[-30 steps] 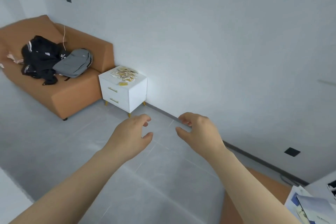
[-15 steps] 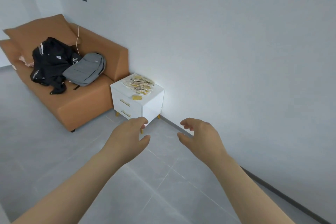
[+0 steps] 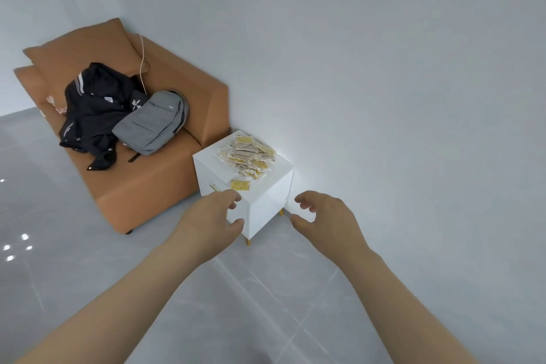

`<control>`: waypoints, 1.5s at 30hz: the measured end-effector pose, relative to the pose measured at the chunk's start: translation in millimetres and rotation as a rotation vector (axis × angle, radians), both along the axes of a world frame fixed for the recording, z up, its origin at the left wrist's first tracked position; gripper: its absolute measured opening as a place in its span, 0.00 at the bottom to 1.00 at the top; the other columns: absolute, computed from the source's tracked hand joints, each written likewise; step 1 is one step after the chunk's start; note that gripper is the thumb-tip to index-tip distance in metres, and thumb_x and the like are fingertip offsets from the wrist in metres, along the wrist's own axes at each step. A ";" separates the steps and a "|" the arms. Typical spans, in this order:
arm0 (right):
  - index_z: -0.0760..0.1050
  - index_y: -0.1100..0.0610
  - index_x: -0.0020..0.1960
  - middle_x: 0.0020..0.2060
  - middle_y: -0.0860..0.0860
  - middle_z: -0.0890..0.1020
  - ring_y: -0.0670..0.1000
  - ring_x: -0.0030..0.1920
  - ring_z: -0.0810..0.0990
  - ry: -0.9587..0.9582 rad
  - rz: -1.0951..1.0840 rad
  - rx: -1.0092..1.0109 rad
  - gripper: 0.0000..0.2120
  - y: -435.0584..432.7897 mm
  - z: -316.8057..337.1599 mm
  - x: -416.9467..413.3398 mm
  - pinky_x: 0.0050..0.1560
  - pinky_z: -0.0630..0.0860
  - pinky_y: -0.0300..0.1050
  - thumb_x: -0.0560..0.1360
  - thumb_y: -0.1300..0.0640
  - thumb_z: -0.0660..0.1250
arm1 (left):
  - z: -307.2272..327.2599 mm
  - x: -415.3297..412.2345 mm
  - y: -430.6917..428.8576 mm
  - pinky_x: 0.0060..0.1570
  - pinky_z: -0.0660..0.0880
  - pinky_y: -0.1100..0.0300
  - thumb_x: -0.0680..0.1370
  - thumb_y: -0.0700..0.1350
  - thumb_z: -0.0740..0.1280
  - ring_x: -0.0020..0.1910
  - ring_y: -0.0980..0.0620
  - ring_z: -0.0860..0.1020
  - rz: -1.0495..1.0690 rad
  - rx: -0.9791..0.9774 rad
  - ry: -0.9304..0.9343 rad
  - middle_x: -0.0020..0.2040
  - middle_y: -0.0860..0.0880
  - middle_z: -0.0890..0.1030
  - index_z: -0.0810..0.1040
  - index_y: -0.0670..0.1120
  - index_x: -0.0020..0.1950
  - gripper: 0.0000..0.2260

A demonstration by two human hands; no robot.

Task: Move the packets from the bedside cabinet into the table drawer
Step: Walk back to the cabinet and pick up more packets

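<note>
Both hands are held empty with fingers loosely curled, the left hand at lower centre and the right hand beside it. Many packets are heaped on the white bedside cabinet at mid-frame, untouched. The approach is judged to be the step in hand; next, a reach onto the heap and a grasp are called for.

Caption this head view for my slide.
Empty left hand and right hand reach toward packets piled on the bedside cabinet.
</note>
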State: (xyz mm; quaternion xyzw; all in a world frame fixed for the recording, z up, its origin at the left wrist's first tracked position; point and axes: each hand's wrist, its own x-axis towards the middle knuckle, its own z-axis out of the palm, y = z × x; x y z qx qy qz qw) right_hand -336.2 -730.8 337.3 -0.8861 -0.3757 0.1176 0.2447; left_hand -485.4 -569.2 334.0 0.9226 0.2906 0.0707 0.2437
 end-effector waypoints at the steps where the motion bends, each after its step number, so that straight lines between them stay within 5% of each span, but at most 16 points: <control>1: 0.73 0.47 0.63 0.55 0.42 0.79 0.45 0.56 0.76 0.001 0.012 -0.005 0.17 14.3 -1.2 15.0 0.55 0.73 0.42 0.74 0.47 0.66 | -1.3 12.0 12.4 0.53 0.72 0.60 0.76 0.49 0.66 0.56 0.54 0.75 0.014 0.001 -0.001 0.58 0.54 0.77 0.71 0.50 0.66 0.19; 10: 0.73 0.46 0.62 0.54 0.41 0.79 0.44 0.56 0.75 0.030 0.043 -0.062 0.17 140.7 -30.5 109.1 0.55 0.72 0.41 0.74 0.47 0.66 | -26.3 92.1 146.7 0.51 0.69 0.63 0.76 0.49 0.66 0.56 0.54 0.75 0.071 -0.014 0.050 0.59 0.54 0.76 0.71 0.50 0.66 0.19; 23: 0.75 0.47 0.60 0.51 0.41 0.79 0.45 0.53 0.77 0.146 -0.191 -0.128 0.15 334.8 -68.0 160.3 0.54 0.74 0.43 0.73 0.48 0.68 | -61.5 176.8 378.8 0.57 0.71 0.58 0.77 0.49 0.65 0.58 0.52 0.73 -0.122 -0.118 0.170 0.63 0.52 0.74 0.68 0.48 0.69 0.20; 40: 0.73 0.48 0.64 0.59 0.44 0.78 0.46 0.59 0.75 0.314 -0.330 -0.203 0.19 489.9 -142.3 284.8 0.56 0.71 0.41 0.74 0.50 0.67 | -115.8 330.0 553.4 0.56 0.71 0.57 0.77 0.52 0.64 0.54 0.50 0.76 -0.305 -0.082 0.408 0.65 0.50 0.71 0.66 0.49 0.70 0.22; 45: 0.73 0.48 0.64 0.60 0.44 0.78 0.46 0.59 0.76 0.352 -0.357 -0.274 0.19 525.3 -165.5 316.8 0.57 0.72 0.42 0.74 0.49 0.66 | -140.6 371.2 590.9 0.59 0.70 0.56 0.77 0.52 0.64 0.61 0.50 0.72 -0.363 -0.095 0.432 0.66 0.50 0.70 0.66 0.49 0.70 0.22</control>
